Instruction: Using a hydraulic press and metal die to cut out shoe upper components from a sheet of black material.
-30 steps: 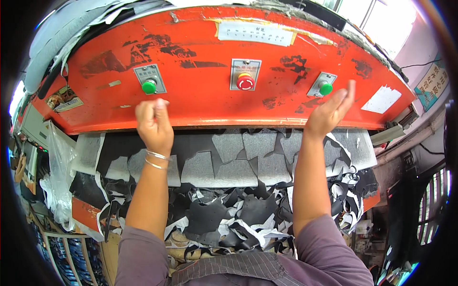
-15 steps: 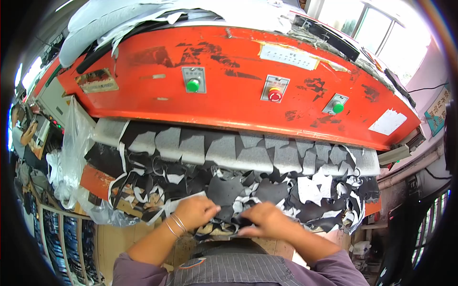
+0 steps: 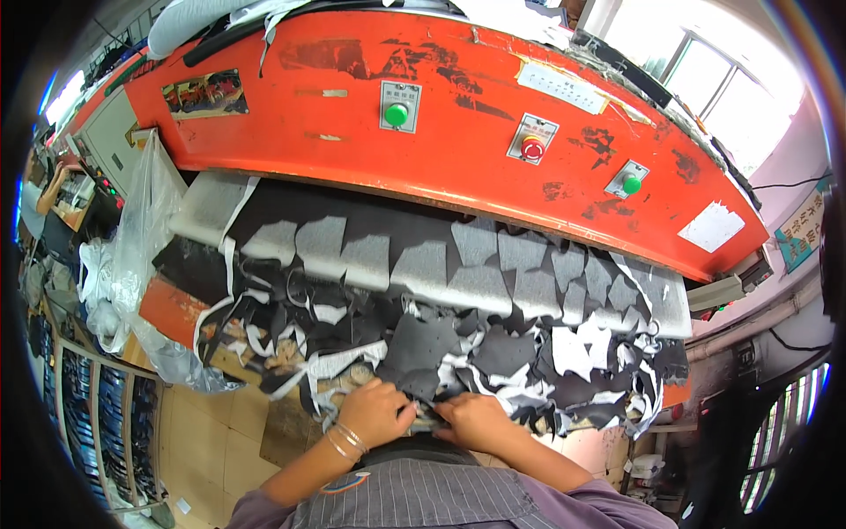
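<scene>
Both hands work at the near edge of the bench [image 3: 176, 304]: I see my left hand [image 3: 377, 411] and right hand [image 3: 476, 421] curled onto black and white scraps [image 3: 458, 370], fingers nearly meeting. Behind stands the orange press [image 3: 458, 132], with cut grey pieces [image 3: 423, 264] beneath it.

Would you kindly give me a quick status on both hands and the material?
Left hand and right hand close together, gripping dark cut fabric scraps at the pile's near edge. Loose white strips tangled alongside.
</scene>
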`<state>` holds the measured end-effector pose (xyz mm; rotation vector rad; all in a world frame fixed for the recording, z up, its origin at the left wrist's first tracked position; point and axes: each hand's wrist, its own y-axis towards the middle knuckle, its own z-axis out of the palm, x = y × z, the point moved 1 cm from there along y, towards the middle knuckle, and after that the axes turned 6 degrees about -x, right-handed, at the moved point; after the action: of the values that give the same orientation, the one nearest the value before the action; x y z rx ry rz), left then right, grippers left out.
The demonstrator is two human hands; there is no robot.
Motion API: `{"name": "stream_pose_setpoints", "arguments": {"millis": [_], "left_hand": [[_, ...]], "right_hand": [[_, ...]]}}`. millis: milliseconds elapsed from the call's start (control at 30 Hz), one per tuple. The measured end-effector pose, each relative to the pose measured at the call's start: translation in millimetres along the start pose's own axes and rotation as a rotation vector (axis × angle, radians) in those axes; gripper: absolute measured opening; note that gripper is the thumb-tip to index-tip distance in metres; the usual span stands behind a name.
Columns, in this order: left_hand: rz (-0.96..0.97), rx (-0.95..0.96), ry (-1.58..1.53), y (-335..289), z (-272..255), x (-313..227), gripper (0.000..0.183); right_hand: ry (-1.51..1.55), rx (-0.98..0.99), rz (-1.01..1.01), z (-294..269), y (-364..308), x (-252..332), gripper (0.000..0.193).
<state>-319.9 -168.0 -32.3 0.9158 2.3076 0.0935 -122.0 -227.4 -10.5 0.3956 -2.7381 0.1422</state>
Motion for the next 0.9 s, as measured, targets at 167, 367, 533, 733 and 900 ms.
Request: {"name": "stream_pose_setpoints", "arguments": {"millis": [167, 367, 533, 733, 900], "left_hand": [[-0.113, 0.338, -0.229, 42, -34, 19, 0.024], [-0.168, 0.274, -0.674, 147, -48, 31, 0.022], [-0.351, 0.33, -1.095, 196, -26, 47, 0.026], [-0.858, 0.156, -1.705, 218, 5, 76, 0.058], [-0.68, 0.149, -2.324, 204, 21, 46, 0.075]], "right_hand": [[0.192, -0.233, 0.117, -79, 109, -66, 0.034], [-0.191, -0.65, 0.398, -86, 278, -168, 0.033], [-0.214, -0.636, 0.351, -71, 299, -212, 0.019], [0.196, -0.658, 0.099, -92, 206, -143, 0.007], [0.325, -0.483, -0.261, -74, 126, -82, 0.021]]}}
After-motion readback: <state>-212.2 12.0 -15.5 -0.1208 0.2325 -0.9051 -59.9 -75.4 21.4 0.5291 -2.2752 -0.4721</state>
